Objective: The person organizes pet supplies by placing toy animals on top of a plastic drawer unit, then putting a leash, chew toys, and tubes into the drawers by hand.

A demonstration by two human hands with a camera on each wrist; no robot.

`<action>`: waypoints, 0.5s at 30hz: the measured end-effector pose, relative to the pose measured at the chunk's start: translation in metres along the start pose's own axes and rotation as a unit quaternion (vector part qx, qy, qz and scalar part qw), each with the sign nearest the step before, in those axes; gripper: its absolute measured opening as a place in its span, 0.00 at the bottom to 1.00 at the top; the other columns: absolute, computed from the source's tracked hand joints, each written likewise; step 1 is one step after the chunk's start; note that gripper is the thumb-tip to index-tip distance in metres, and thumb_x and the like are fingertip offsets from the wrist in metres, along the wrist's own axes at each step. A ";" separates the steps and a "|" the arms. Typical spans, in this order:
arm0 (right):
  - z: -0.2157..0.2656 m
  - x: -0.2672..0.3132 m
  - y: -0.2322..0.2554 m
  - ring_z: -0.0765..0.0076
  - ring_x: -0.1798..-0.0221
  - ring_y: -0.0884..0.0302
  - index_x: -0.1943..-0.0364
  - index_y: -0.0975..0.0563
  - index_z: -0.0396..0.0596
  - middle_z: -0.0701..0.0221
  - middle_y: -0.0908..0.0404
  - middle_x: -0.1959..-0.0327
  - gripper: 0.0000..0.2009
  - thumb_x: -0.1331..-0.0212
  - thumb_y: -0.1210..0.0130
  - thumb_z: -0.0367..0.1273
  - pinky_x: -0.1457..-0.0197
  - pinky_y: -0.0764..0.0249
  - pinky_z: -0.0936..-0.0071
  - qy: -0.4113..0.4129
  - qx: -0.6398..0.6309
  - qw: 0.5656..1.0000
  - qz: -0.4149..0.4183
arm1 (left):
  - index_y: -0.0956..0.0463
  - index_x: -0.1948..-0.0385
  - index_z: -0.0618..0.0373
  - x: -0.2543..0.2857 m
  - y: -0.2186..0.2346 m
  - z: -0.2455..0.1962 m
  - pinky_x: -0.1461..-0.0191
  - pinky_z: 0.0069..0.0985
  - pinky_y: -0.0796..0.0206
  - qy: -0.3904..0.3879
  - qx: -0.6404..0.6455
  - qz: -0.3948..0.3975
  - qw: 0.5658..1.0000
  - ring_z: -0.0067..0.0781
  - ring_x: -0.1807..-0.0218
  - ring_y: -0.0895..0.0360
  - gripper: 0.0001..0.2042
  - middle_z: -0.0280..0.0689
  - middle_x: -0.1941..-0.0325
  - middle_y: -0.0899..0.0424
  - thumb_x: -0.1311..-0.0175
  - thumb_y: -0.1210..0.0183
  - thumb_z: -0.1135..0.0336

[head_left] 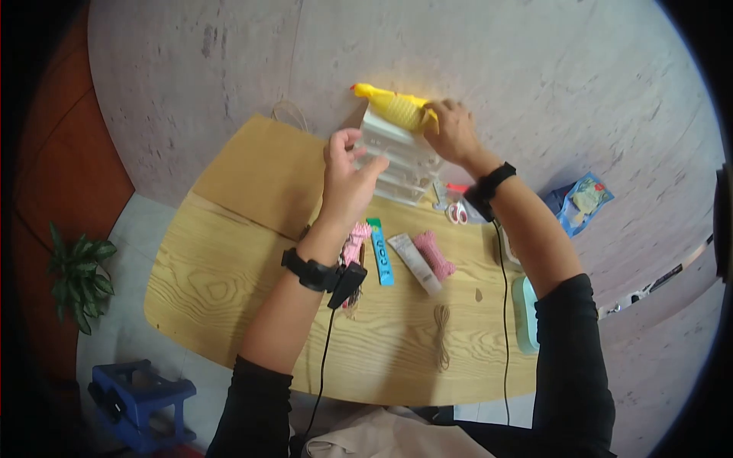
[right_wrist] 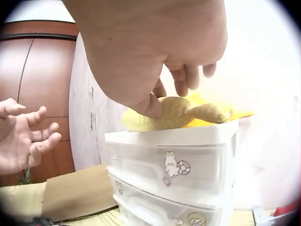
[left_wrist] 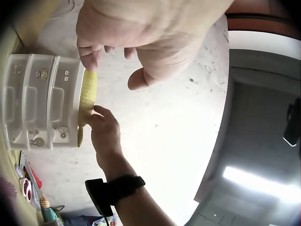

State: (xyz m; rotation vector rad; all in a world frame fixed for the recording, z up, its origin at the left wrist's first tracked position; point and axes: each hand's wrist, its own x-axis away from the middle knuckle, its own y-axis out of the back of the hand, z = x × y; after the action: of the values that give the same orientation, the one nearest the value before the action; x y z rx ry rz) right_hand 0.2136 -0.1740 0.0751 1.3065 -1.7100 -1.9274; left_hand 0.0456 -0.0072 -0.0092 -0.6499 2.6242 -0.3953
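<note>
- I see a yellow, textured rubber chicken lying along the top of a white, translucent plastic drawer unit, its head toward the left.
- I have the right hand on the chicken's tail end, thumb and fingers gripping it.
- I see the left hand in front of the drawers, holding nothing, its fingers apart and loosely bent.
- Near the unit's base, to the right, I make out scissors with red-and-white handles.
- To the left, a flat tan cardboard piece lies on the wood-grain table.
- Nearer me are a blue flat packet, a white tube beside a pink cord bundle, and a thin brown string bundle.
</note>
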 end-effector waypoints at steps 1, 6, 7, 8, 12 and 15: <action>0.003 0.005 -0.002 0.43 0.41 0.25 0.47 0.21 0.50 0.58 0.19 0.47 0.17 0.43 0.40 0.31 0.36 0.31 0.48 0.008 -0.017 0.998 -0.067 | 0.36 0.38 0.62 -0.001 0.001 0.004 0.36 0.33 0.30 -0.006 0.001 0.005 1.000 0.38 0.35 0.31 0.30 0.45 0.35 0.35 0.41 0.32 0.71; 0.029 0.059 0.009 0.45 0.43 0.24 0.55 0.19 0.44 0.57 0.20 0.50 0.13 0.45 0.40 0.26 0.40 0.27 0.53 0.087 -0.148 0.974 -0.149 | 0.36 0.36 0.62 0.002 -0.001 0.008 0.37 0.30 0.31 0.018 -0.012 0.029 0.999 0.35 0.35 0.31 0.29 0.43 0.35 0.32 0.39 0.33 0.72; 0.030 0.076 0.003 0.48 0.46 0.22 0.56 0.19 0.43 0.57 0.19 0.52 0.12 0.45 0.40 0.26 0.42 0.26 0.57 0.085 -0.162 0.971 -0.156 | 0.36 0.36 0.62 0.003 0.000 0.008 0.37 0.30 0.31 0.016 -0.013 0.027 0.999 0.35 0.35 0.31 0.29 0.43 0.35 0.32 0.39 0.33 0.72; 0.028 0.092 -0.006 0.50 0.50 0.21 0.57 0.19 0.42 0.57 0.18 0.54 0.10 0.44 0.40 0.26 0.44 0.25 0.60 0.084 -0.176 0.967 -0.165 | 0.34 0.39 0.61 0.004 0.000 0.009 0.41 0.27 0.31 0.031 -0.006 0.034 0.999 0.33 0.37 0.29 0.27 0.42 0.37 0.30 0.39 0.33 0.71; 0.023 0.140 -0.034 0.60 0.56 0.18 0.61 0.18 0.42 0.63 0.15 0.60 0.06 0.41 0.39 0.26 0.48 0.24 0.68 -0.161 -0.286 0.944 0.031 | 0.27 0.49 0.57 -0.001 0.001 0.024 0.55 0.19 0.31 0.059 -0.001 0.054 0.997 0.22 0.53 0.22 0.16 0.36 0.52 0.21 0.37 0.35 0.71; -0.010 0.157 -0.081 0.77 0.60 0.19 0.59 0.19 0.44 0.74 0.16 0.62 0.03 0.33 0.41 0.25 0.56 0.24 0.78 -0.207 -0.583 0.745 0.250 | 0.25 0.57 0.59 0.003 0.000 0.022 0.63 0.21 0.27 0.130 0.060 0.097 0.985 0.21 0.65 0.21 0.10 0.34 0.62 0.19 0.36 0.37 0.72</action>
State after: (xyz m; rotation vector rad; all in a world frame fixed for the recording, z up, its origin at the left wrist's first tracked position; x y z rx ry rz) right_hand 0.1611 -0.2667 -0.0666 -0.0582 -0.4805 -2.2696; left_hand 0.0526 -0.0121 -0.0296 -0.3159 2.8487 -0.6077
